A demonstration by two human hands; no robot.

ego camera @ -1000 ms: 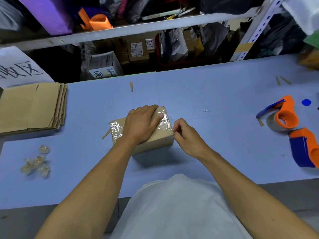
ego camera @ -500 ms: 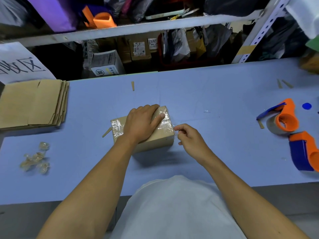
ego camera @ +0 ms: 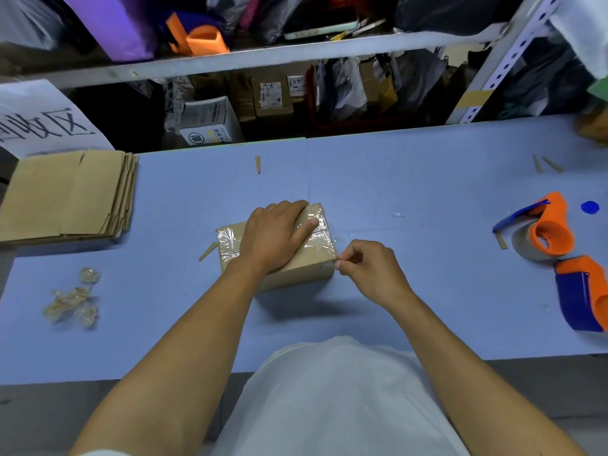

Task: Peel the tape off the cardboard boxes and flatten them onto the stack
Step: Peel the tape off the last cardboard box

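A small brown cardboard box [ego camera: 297,273] stands in the middle of the blue table [ego camera: 394,179], its top and ends covered with shiny clear tape [ego camera: 320,240]. My left hand [ego camera: 274,233] lies flat on the box top and presses it down, fingers pointing right. My right hand [ego camera: 368,269] is at the box's right front corner, thumb and forefinger pinching the tape edge there. A stack of flattened boxes [ego camera: 70,194] lies at the table's far left.
Several crumpled balls of peeled tape [ego camera: 70,299] sit at the near left. Two orange and blue tape dispensers [ego camera: 543,235] [ego camera: 584,292] lie at the right. Small cardboard slivers [ego camera: 258,164] are scattered about. Cluttered shelves rise behind the table's far edge.
My right hand has shifted slightly along the box's right end to the front corner and pinches the tape there. My left hand and the box have stayed put.
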